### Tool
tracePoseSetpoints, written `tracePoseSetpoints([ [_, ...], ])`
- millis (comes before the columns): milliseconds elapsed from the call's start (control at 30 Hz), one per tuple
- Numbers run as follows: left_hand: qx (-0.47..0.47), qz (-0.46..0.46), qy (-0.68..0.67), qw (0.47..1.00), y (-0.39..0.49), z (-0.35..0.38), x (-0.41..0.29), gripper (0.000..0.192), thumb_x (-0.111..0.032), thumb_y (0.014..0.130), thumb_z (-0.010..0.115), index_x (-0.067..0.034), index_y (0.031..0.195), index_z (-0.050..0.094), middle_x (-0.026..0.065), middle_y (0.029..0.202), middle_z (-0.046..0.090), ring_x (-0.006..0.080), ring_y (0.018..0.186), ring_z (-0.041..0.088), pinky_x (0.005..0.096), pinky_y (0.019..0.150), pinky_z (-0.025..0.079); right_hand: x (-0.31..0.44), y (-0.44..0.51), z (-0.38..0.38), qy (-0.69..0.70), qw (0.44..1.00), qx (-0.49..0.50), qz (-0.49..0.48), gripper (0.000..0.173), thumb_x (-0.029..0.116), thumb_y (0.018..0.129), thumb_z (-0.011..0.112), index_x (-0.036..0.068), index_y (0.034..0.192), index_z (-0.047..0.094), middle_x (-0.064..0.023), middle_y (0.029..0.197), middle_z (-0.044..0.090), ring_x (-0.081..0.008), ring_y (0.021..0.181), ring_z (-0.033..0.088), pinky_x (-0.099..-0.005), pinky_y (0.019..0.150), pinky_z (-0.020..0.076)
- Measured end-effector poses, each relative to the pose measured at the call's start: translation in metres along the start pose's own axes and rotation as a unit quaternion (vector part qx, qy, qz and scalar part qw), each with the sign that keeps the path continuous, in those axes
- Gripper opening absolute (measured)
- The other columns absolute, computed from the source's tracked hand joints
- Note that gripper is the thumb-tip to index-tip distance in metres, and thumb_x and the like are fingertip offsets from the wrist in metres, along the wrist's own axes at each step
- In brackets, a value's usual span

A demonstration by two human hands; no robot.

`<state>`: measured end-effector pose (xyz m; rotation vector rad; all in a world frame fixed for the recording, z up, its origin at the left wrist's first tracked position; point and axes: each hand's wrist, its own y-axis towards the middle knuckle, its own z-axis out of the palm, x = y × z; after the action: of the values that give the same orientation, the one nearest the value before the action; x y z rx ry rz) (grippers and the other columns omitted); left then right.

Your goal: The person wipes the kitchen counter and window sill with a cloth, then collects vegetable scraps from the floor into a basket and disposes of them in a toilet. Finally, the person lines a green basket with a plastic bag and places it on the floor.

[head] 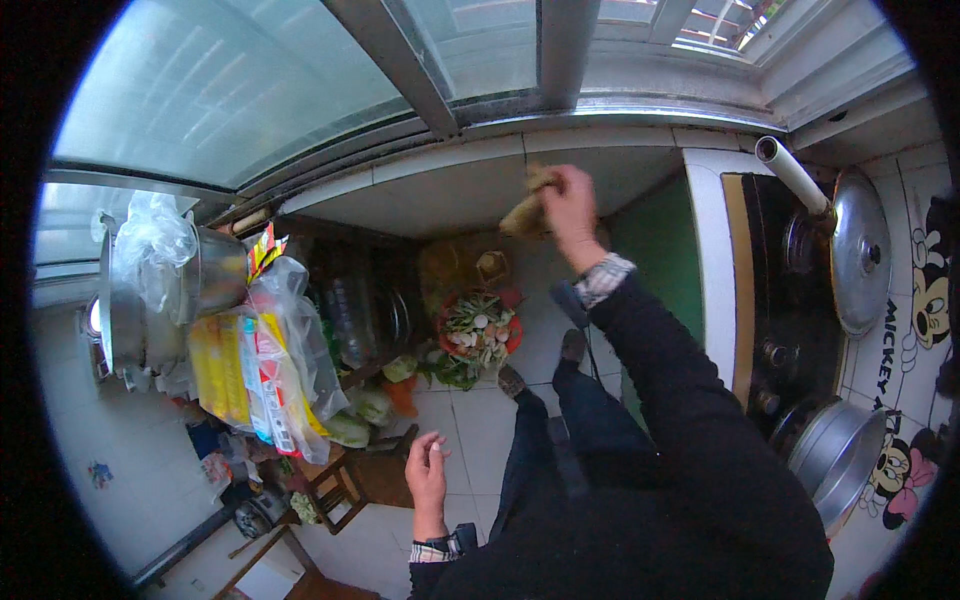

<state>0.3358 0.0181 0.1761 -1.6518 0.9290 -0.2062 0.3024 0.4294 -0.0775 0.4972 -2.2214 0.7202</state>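
My right hand (571,214) grips a crumpled brown cloth (523,217), held out in front of the light wall panel (465,191) beneath the window. Whether the cloth touches the wall cannot be made out. Lower in the view, my left hand (427,461) hangs over the tiled floor with nothing in it, its fingers loosely bent and a little apart. Between the hands and farther down stands a red basin (516,335) on the floor, filled with vegetable scraps (480,322) and what look like eggshells.
On the right a black gas stove (795,300) carries an aluminium pot (847,457) and a lidded pan (862,251). Plastic-wrapped packages (247,375) and a large metal pot (217,270) crowd the left. Cabbages (371,405) and a wooden stool (375,480) are lower left.
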Motion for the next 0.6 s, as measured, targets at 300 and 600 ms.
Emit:
tracePoseSetpoints([
  [300,0.019,-0.024,0.041,0.999,0.018,0.005,0.006,0.021,-0.007,0.097,0.051,0.002,0.114,0.058,0.0111,0.107,0.061,0.0163,0.098,0.062,0.0300,0.079,0.057,-0.083,0.070,-0.059,0.210,0.908,-0.263,0.248,0.034,0.002,0.084,0.060,0.000,0.115,0.047,-0.0138,0.108,0.058,-0.0229,0.090,0.062,-0.0369,0.073,0.0561],
  [600,0.013,-0.012,0.101,0.995,0.005,0.021,-0.012,0.021,-0.013,0.099,0.052,0.001,0.113,0.058,0.0075,0.101,0.064,0.0115,0.082,0.061,0.0245,0.072,0.052,-0.194,0.071,-0.045,0.251,0.872,-0.290,0.303,0.031,0.008,0.088,0.054,-0.002,0.118,0.053,-0.0136,0.117,0.058,-0.0254,0.096,0.059,-0.0369,0.077,0.0511],
])
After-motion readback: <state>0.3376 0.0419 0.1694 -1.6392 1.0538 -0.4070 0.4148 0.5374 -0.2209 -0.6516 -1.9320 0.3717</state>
